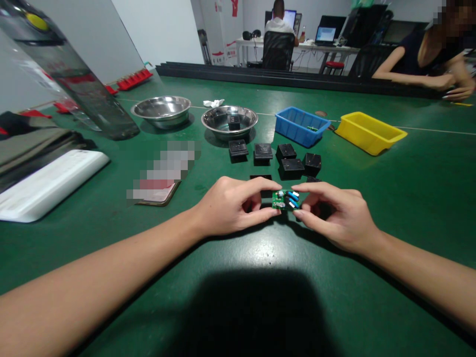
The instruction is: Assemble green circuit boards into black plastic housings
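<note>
Between both hands, just above the green table (238,277), is a small green circuit board (285,199) with blue and silvery parts on it. My left hand (238,204) pinches its left edge between thumb and index finger. The right edge is gripped by my right hand (336,210) in the same way. Behind the board lie several black square housings (292,168), one of them partly hidden by my left hand. Another black housing (234,122) sits inside a steel bowl (229,134).
A second steel bowl (161,116), a blue bin (301,130) with small green pieces and a yellow bin (370,133) stand farther back. On the left are a phone (159,193), a white case (52,186) and a bottle (82,84). A person's arm (409,77) rests at back right.
</note>
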`<state>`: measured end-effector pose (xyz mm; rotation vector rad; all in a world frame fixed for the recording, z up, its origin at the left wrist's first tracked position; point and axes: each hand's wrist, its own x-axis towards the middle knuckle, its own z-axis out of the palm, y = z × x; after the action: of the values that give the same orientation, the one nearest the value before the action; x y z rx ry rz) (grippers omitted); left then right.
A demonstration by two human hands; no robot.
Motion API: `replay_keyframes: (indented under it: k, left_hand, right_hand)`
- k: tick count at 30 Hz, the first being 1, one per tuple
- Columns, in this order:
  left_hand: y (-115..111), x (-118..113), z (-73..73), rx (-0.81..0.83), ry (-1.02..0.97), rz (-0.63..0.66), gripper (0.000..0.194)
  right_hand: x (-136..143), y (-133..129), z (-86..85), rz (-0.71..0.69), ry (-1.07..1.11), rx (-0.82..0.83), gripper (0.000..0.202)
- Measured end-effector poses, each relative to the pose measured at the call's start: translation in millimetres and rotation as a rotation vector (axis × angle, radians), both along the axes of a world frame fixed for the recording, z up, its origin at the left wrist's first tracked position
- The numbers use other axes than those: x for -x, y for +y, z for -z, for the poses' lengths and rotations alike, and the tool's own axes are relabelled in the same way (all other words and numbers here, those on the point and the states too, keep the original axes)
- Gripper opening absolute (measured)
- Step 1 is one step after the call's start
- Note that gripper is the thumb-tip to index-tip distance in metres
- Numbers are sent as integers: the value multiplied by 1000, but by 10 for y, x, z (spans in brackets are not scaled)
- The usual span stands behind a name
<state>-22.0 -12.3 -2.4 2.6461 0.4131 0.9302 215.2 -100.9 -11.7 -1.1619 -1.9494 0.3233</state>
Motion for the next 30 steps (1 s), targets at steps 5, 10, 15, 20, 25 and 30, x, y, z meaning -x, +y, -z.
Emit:
replay_keyframes:
  k: [5,10,15,20,25,30]
  left_hand:
    - [4,2,5,-3,-9,4,30]
    - [9,-2,7,-13,-18,16,30]
    - [4,-4,4,-9,-20,17,30]
    - [-3,-1,-6,2,-3,-1,29]
    - [-4,3,-6,7,-1,-7,30]
    - [-2,0,-2,-4,-6,2,30]
  right_hand:
    - [-5,1,3,-4,1,4,31]
    - [-6,-2,6,-4,-4,7,30]
    - [-7,-2,5,4,-9,1,29]
    - [-7,-2,2,-2,-11,-7,30]
    - [-2,-5,0,11,-10,-4,30]
    - [0,-5,0,10,-9,-5,30]
